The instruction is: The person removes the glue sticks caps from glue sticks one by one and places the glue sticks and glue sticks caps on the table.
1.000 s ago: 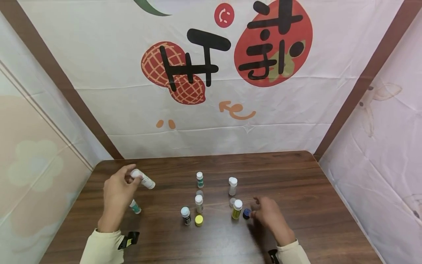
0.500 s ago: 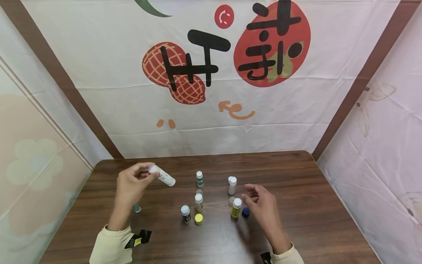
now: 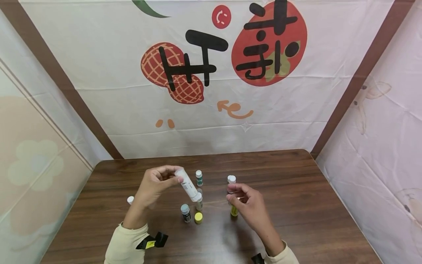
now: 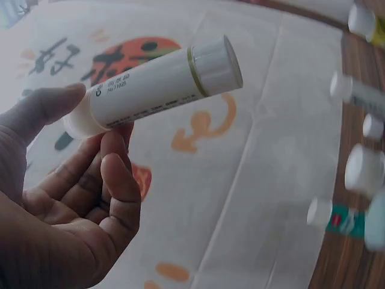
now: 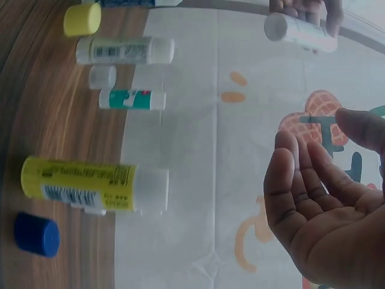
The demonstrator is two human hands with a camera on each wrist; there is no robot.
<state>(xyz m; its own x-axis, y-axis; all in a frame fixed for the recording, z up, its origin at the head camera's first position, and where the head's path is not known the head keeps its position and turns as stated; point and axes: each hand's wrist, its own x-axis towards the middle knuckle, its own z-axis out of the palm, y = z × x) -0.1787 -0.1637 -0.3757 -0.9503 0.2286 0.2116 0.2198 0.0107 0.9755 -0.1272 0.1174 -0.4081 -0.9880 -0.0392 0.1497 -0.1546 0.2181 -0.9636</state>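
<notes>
My left hand (image 3: 155,187) pinches a white glue stick (image 3: 188,185) by one end, between thumb and fingers, tilted above the table. In the left wrist view the same stick shows dark print and a gold line by its cap. My right hand (image 3: 248,203) holds nothing, its fingers loosely bent over a yellow glue stick (image 5: 78,183) with a white cap. Beside that stick is a blue cap (image 5: 36,234), hidden by the right hand in the head view. Below the held stick stand a pale glue stick (image 3: 199,205) and a dark-labelled one (image 3: 186,215).
A yellow cap (image 3: 198,218) lies in front. Further back stand a green-labelled glue stick (image 3: 199,179) and, on the right, white caps (image 3: 232,179). Another white-capped stick (image 3: 130,200) is partly behind the left forearm. A printed cloth (image 3: 158,139) rises behind the brown table (image 3: 280,172).
My left hand has carried the white glue stick rightward to the middle of the table. My right hand has moved left, over the yellow glue stick and in front of the blue cap.
</notes>
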